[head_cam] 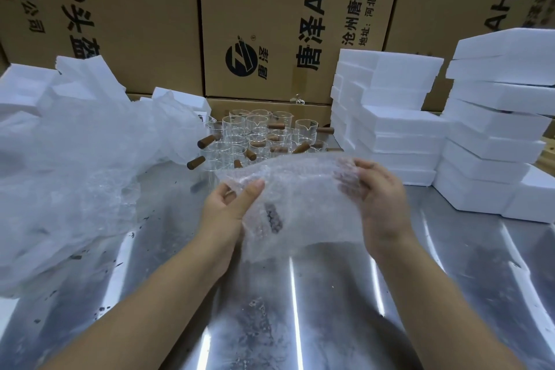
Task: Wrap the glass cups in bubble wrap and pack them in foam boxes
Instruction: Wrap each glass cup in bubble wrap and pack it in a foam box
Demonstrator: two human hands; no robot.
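Brown cartons (264, 24) printed with black characters wall off the back of a shiny, speckled metal table (300, 309). At the table's far middle stands a cluster of glass cups (255, 135) with brown wooden handles, all upright and unwrapped. To their right, white foam boxes (399, 129) are piled in at least 2 stacks. On the left lie a heap of clear plastic (75, 159) and loose foam pieces (84, 75).

Above the table's centre, just in front of the cups, 2 hands hold up a sheet of bubble wrap (300, 189). The left hand (228, 207) pinches its left edge between thumb and fingers. The right hand (378, 198) curls its fingers around the right edge. A dark, brownish shape shows through the wrap; I cannot tell whether it is a cup's handle.
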